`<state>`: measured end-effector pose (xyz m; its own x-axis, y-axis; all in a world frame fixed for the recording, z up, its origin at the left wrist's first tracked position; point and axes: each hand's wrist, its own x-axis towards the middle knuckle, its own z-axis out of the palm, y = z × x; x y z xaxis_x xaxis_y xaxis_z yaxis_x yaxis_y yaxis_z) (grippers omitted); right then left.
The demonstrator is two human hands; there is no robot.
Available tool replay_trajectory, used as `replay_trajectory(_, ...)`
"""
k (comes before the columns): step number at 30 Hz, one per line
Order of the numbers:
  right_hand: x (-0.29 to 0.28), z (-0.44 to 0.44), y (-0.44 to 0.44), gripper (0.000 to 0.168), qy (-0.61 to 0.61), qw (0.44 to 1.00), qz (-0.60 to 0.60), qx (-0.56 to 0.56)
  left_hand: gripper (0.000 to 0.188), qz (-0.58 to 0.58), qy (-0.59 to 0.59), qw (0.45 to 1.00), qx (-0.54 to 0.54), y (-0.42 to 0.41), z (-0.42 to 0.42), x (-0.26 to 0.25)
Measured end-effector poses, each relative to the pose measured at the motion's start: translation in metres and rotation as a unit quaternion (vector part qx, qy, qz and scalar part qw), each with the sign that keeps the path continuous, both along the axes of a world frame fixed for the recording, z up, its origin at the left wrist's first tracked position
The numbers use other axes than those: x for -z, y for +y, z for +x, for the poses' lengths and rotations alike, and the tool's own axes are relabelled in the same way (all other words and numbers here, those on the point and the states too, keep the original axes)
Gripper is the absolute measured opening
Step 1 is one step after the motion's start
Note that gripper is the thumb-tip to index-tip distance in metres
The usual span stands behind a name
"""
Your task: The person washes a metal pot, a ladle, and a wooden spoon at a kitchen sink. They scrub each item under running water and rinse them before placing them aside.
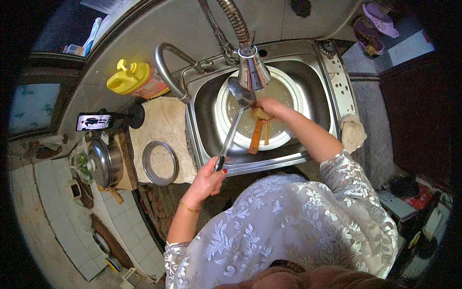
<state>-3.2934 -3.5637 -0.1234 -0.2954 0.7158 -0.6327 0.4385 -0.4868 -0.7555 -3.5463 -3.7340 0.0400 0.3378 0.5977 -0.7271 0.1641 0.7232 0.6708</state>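
Note:
My left hand (206, 182) grips the black-ended handle of a long metal cooking utensil (232, 132), a ladle or turner. Its broad head (240, 92) is tilted up over a round white basin (296, 124) of cloudy water. Over the basin, my right hand (272, 108) closes around a yellowish-brown scrubbing cloth or sponge (261, 114), close to the utensil's neck; whether they touch is hard to tell. A flat wooden handle (256, 137) and a thinner one beside it lean out across the basin's near rim. Their far ends are hidden by the hand and water.
Around the basin is a stainless steel sink (317, 97). A spring-hose faucet head (254, 70) hangs above, with a curved tap (162, 68) at left. Left of the sink are a yellow pump bottle (137, 79), a round metal pan (158, 162), a phone (94, 121) and a lidded pot (104, 162).

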Motion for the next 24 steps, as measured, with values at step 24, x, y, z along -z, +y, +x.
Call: replay_trajectory(24,0.048,0.005,0.015,0.035,0.051,0.923,0.044,0.379,0.032,0.421,0.511,0.66,0.354,0.062,0.034,0.035)
